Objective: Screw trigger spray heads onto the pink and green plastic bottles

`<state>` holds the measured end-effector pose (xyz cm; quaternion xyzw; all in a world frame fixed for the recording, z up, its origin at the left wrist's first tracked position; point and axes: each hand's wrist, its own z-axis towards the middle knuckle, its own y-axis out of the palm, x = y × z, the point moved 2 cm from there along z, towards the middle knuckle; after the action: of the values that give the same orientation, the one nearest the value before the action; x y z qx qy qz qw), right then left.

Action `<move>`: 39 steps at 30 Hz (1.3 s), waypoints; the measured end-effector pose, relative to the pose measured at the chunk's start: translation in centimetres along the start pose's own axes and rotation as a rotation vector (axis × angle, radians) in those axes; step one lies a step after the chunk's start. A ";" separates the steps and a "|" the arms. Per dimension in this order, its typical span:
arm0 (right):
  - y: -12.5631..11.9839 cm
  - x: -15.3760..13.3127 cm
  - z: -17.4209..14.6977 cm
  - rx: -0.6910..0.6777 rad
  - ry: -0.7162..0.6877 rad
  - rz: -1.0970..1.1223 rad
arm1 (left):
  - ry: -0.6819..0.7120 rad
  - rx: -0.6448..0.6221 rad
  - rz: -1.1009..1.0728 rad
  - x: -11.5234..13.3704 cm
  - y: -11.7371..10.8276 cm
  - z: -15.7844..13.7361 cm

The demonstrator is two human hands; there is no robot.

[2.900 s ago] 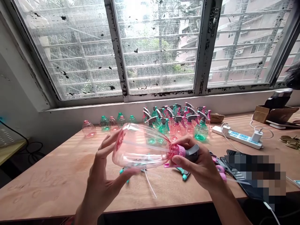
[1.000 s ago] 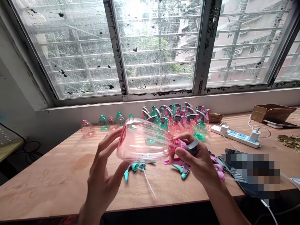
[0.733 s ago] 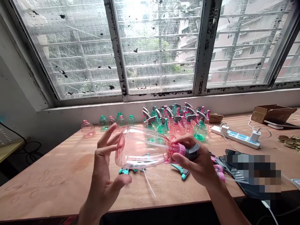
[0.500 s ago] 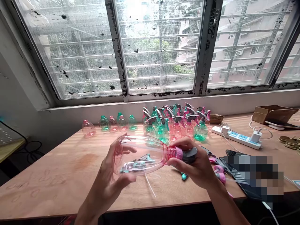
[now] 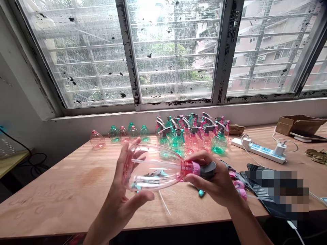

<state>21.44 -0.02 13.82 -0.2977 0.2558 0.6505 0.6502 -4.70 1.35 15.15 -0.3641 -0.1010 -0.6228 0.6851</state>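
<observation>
A clear pink spray bottle (image 5: pixel 155 166) lies sideways in the air above the table, its base to the left. My left hand (image 5: pixel 120 194) curves around the base, fingers behind and thumb below the front. At the neck, my right hand (image 5: pixel 217 180) grips the pink collar (image 5: pixel 196 168) and the dark grey spray head (image 5: pixel 208 170). A thin dip tube runs inside the bottle. Behind and below it lie loose spray heads (image 5: pixel 157 175), partly seen through the plastic, with a white tube (image 5: pixel 165 203) sticking out. More pink and grey spray heads (image 5: pixel 239 185) lie beside my right wrist.
Several pink and green spray bottles (image 5: pixel 190 141) with heads stand along the back. Further left are several headless bottles (image 5: pixel 97 140). A white power strip (image 5: pixel 259 149), cardboard box (image 5: pixel 296 125) and dark tablet (image 5: pixel 258 190) occupy the right side. The table's front edge runs below my hands.
My left hand's fingers have straightened and shifted slightly around the bottle's base, and the dip tube shows more clearly inside. My right hand keeps its grip at the neck.
</observation>
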 end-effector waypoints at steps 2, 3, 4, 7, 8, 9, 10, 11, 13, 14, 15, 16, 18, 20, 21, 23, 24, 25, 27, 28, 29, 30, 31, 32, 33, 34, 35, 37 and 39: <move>0.0 0.1 0.0 0.000 0.012 0.038 | -0.021 -0.009 0.006 0.2 0.0 0.0; 0.0 0.1 0.0 0.003 0.021 0.066 | -0.014 -0.018 0.023 0.3 0.0 0.1; 0.0 0.2 0.0 0.004 0.030 0.094 | 0.015 -0.024 0.033 0.5 -0.1 0.1; -0.2 0.2 0.2 0.013 0.041 0.141 | 0.141 -0.050 0.044 0.9 -0.2 0.1; -0.2 0.1 0.2 0.014 0.039 0.141 | 0.165 -0.059 0.050 0.9 -0.2 0.1; -0.2 0.1 0.2 0.015 0.031 0.132 | 0.182 -0.066 0.056 0.9 -0.2 0.1; -0.2 0.0 0.2 0.017 0.019 0.113 | 0.184 -0.064 0.064 0.8 -0.2 0.1; -0.2 -0.1 0.2 0.017 0.006 0.090 | 0.173 -0.056 0.068 0.7 -0.2 0.0; 0.0 -0.1 0.2 0.014 -0.025 0.065 | 0.146 -0.031 0.050 0.6 -0.2 0.0; 0.1 -0.1 0.2 0.011 -0.034 0.070 | 0.127 -0.018 0.039 0.5 -0.2 0.0; 0.2 -0.1 0.2 0.006 -0.036 0.085 | 0.105 -0.010 0.035 0.5 -0.2 0.0; 0.2 0.0 0.2 0.000 -0.032 0.106 | 0.080 -0.007 0.039 0.5 -0.2 0.0; 0.2 0.0 0.2 -0.012 -0.012 0.152 | 0.058 -0.010 0.063 0.5 -0.3 0.0; 0.1 0.1 0.2 -0.014 0.007 0.182 | 0.071 -0.017 0.078 0.5 -0.5 0.1; 0.0 0.1 0.2 -0.012 0.013 0.189 | 0.096 -0.019 0.081 0.5 -0.5 0.1; -0.2 0.1 0.2 -0.011 0.022 0.186 | 0.159 -0.024 0.091 0.6 -0.7 0.2; -0.2 0.1 0.2 -0.013 0.024 0.177 | 0.185 -0.029 0.100 0.6 -0.7 0.2; -0.2 0.1 0.2 -0.018 0.023 0.162 | 0.200 -0.035 0.114 0.5 -0.7 0.2; -0.1 0.1 0.1 -0.019 0.008 0.114 | 0.194 -0.045 0.148 0.5 -0.7 0.4; -0.1 0.1 0.1 -0.015 -0.007 0.086 | 0.179 -0.044 0.161 0.4 -0.6 0.4; 0.0 0.1 0.0 -0.014 -0.021 0.065 | 0.165 -0.034 0.165 0.4 -0.6 0.5; 0.1 0.1 0.0 -0.014 -0.032 0.054 | 0.152 -0.020 0.159 0.4 -0.6 0.5; 0.2 0.1 0.0 -0.013 -0.036 0.055 | 0.144 -0.006 0.151 0.5 -0.6 0.5; 0.2 0.1 0.0 -0.014 -0.030 0.068 | 0.138 0.002 0.146 0.5 -0.6 0.5; 0.3 0.2 -0.1 -0.019 -0.017 0.091 | 0.133 0.002 0.148 0.6 -0.6 0.5; 0.3 0.3 -0.1 -0.026 0.003 0.117 | 0.130 -0.010 0.159 0.7 -0.7 0.5; 0.3 0.4 -0.1 -0.033 0.023 0.140 | 0.122 -0.028 0.174 0.9 -0.7 0.4; 0.1 0.5 0.0 -0.042 0.040 0.160 | 0.111 -0.066 0.197 1.1 -0.8 0.2; -0.1 0.4 0.0 -0.038 0.024 0.136 | 0.114 -0.093 0.185 1.3 -0.8 0.0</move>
<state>21.51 0.31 13.54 -0.2997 0.2710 0.6942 0.5957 -5.14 0.43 16.21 -0.3674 0.0013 -0.5806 0.7266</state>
